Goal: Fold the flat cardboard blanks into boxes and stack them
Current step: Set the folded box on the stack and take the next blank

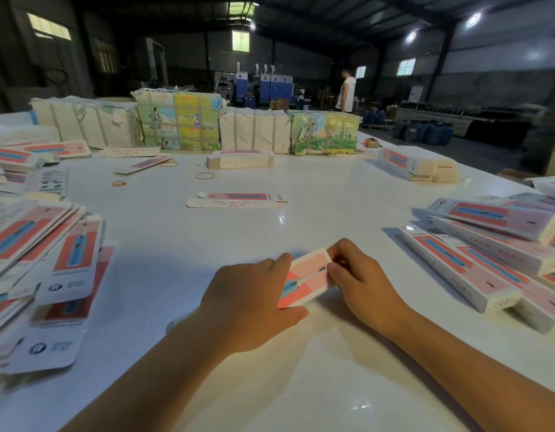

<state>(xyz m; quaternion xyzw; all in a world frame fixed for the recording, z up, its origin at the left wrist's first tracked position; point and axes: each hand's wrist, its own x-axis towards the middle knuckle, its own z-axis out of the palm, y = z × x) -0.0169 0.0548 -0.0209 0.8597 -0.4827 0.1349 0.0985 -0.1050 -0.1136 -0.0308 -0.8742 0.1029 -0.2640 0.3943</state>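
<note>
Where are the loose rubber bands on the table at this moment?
In the head view, the rubber bands lie on the white table left of centre, on the far side, between the single flat blank and the wrapped bundles.

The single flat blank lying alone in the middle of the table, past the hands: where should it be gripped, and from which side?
Probably the near long edge of the flat blank, reached from the person's side. It lies flat on the white table with its length running left to right, so fingers could slide under that edge, thumb on top. Both the left hand and the right hand are occupied with the box.
</note>
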